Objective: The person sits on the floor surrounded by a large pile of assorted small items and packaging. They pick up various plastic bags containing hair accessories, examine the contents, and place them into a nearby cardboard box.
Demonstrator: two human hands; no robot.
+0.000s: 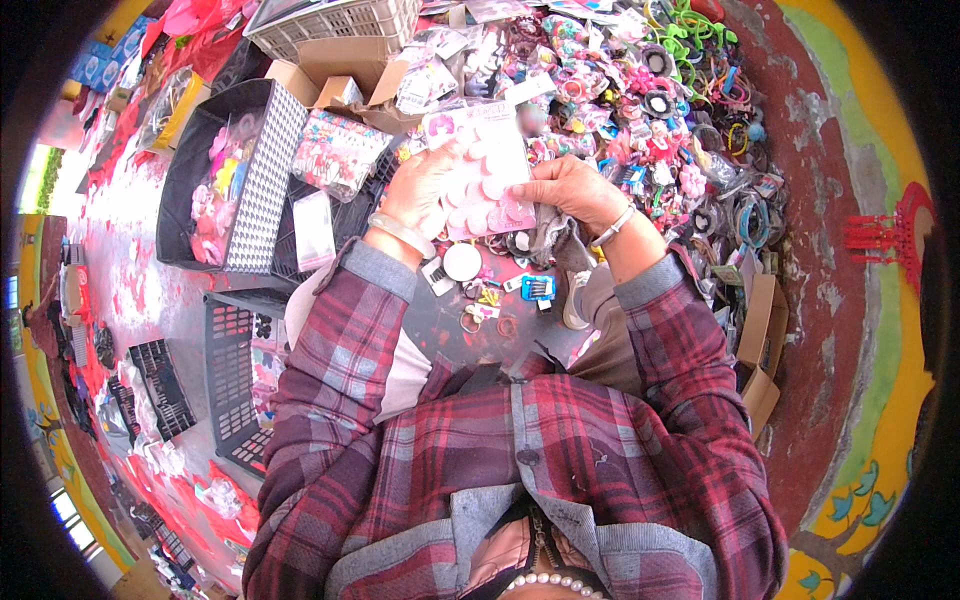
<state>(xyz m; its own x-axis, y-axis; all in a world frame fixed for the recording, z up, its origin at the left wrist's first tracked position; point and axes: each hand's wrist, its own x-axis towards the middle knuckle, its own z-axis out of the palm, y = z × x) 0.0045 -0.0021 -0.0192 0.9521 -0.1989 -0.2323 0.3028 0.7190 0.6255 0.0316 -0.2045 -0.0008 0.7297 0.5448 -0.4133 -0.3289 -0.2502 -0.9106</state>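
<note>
Upright in front of me is a pale pink card (pixel 478 140) with several round pink pieces on it. My left hand (pixel 412 190) grips its left edge, the fingers partly hidden by the card. At its right edge, my right hand (pixel 575 190) pinches the card between thumb and fingers. Below it on the floor lie a white round disc (pixel 462 262), a blue pack (pixel 537 288) and several small hair ties. A big heap of packed hair accessories (pixel 640 150) spreads beyond my right hand.
To the left stands a dark fabric box with a houndstooth side (pixel 268 180) holding pink items, beside a patterned bag (pixel 338 155). Nearer is a black plastic crate (pixel 228 375). An opened cardboard box (pixel 350 62) and a pale basket (pixel 335 28) sit farther off; another carton (pixel 765 320) is right.
</note>
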